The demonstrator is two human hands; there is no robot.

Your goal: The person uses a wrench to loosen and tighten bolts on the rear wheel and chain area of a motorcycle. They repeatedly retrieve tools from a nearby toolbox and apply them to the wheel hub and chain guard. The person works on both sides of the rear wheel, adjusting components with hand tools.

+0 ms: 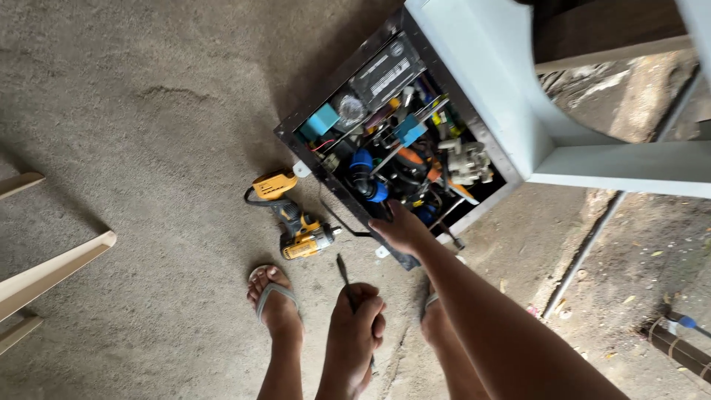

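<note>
Our left hand (pixel 357 320), low in the middle of the frame, is closed in a fist around a slim dark-tipped hand tool (pixel 344 271), a chisel or screwdriver by the look of it, whose tip points up toward the centre of the picture. Our right hand (pixel 402 227), just above and to the right of it, reaches forward with the fingers resting on the near edge of an open metal toolbox (pixel 338 81); we cannot tell whether they grip anything, since the fingertips sit among the clutter at the rim.

The toolbox fills the upper middle of the frame and is crammed: blue fittings (pixel 363 172), a teal box (pixel 321 120), a black case (pixel 389 70), an orange-handled tool (pixel 415 157) and a pale metal fitting (pixel 469 161) lie tangled together. Left of it, on the concrete floor (pixel 148 111), rests a yellow and black cordless drill (pixel 296 222). Our feet in sandals (pixel 272 295) stand at the bottom centre, one on either side of the left hand.

At the upper right a pale painted frame (pixel 518 96) overhangs the box, and wooden strips (pixel 52 270) lie at the left edge.

We judge the risks plain enough: the tool's tip is near the right forearm and above bare toes, so a slip of the fist could jab skin; reaching blind into the packed box could catch a finger on a sharp edge; and the drill lies close enough to trip over.
</note>
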